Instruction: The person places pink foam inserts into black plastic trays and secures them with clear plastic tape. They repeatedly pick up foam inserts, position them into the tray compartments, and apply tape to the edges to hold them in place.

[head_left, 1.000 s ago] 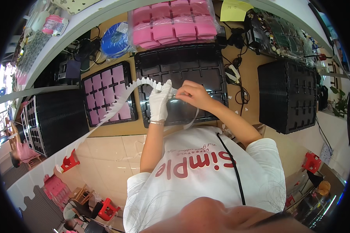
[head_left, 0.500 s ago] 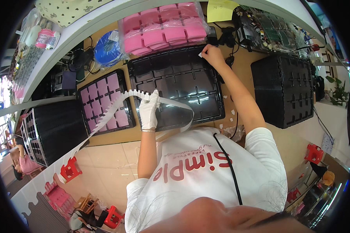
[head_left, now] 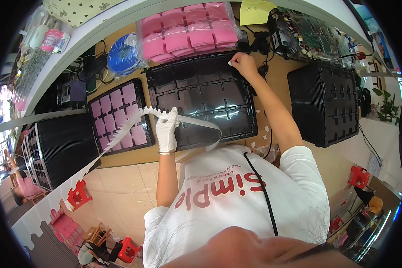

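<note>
The tray at the centre is smooth, glossy plastic with bright glare; the stack at right is plastic too, its left side finely ribbed. The strip is thin, smooth and fairly matt, paper or plastic being hard to tell. The glove and shirt are matt cloth. Upper middle, shiny, crinkled film; upper right, a note of matt paper. The floor, lower left, is glossy tile.
</note>
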Tool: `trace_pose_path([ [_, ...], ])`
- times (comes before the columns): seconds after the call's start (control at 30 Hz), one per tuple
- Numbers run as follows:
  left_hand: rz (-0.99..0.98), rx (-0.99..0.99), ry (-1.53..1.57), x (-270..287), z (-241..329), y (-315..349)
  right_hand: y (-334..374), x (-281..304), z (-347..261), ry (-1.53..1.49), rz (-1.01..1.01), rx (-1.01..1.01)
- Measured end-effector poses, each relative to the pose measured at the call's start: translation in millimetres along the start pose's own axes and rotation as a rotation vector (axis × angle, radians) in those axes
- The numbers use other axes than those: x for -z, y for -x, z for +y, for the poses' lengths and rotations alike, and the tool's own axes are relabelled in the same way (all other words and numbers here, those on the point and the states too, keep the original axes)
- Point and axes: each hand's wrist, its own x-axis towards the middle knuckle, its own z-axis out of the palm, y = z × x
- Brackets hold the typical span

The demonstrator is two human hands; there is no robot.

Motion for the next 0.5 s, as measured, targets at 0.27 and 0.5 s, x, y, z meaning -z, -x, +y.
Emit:
trace_pose_path([
  [0.27, 0.010, 0.013, -0.052, 7.8, -1.6, 11.2, 55.7, 5.0, -10.0, -1.257, -0.142, -0.132],
  [0.5, -0.051, 0.044, 0.040, 9.6, -12.0, 41.6, 157.3, -49.9, -133.7, -0.999, -0.797, -0.281],
])
